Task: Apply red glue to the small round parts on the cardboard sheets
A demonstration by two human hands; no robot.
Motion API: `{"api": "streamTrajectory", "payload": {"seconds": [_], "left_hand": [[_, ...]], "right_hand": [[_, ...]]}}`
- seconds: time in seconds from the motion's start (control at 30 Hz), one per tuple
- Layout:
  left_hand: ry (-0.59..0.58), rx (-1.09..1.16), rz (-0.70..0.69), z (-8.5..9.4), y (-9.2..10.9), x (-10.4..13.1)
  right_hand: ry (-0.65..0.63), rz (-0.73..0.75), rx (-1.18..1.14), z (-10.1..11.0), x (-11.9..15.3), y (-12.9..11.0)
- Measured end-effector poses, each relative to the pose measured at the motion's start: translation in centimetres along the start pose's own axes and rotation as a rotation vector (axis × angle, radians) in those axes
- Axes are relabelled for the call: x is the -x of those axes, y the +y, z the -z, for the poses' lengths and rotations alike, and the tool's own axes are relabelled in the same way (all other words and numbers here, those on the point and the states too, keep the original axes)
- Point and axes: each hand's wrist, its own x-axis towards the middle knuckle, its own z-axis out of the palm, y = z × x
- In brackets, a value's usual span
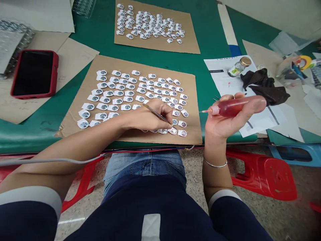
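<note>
My left hand [152, 117] pinches a pair of metal tweezers [155, 113], their tips down by a small round silver piece with a white paper tab [173, 131]. That piece lies in the near right part of a brown cardboard sheet [192, 110]. Rows of similar tabbed pieces cover the sheet, some hidden under my left hand and forearm. To the right of the sheet, my right hand [216, 127] is closed around a squeeze bottle of red liquid [238, 106]. Its thin needle tip points left, above the table and apart from the pieces.
Farther back lies a second cardboard sheet [155, 47] with more pieces. A phone in a red case [35, 73] rests at left. A small glass jar [239, 67], black cloth [265, 85] and printed paper [218, 73] lie at right. Red stools [278, 177] stand below the green table's edge.
</note>
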Motion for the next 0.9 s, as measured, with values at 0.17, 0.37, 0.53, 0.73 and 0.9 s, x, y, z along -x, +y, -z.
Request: {"api": "streamTrajectory", "payload": {"seconds": [0.17,0.37,0.53,0.73,0.9], "left_hand": [[0.166,-0.143,-0.035,-0.1,-0.2,0.1],[0.123,-0.306,-0.204,-0.9,-0.3,0.1],[0.166,-0.345,-0.268,-0.9,-0.3,0.1],[0.186,-0.358,-0.295,-1.1,-0.9,0.0],[0.174,-0.355,-0.323,-1.1,-0.8,0.1]], "right_hand": [[-0.122,0.016,0.073,-0.8,-1.0,0.6],[-0.135,0.096,0.109,-2.5,1.2,2.2],[-0.089,0.185,0.097,-2.6,1.7,2.3],[-0.068,0.221,0.147,-2.6,1.4,2.1],[-0.053,0.207,0.152,-2.5,1.5,2.0]]}}
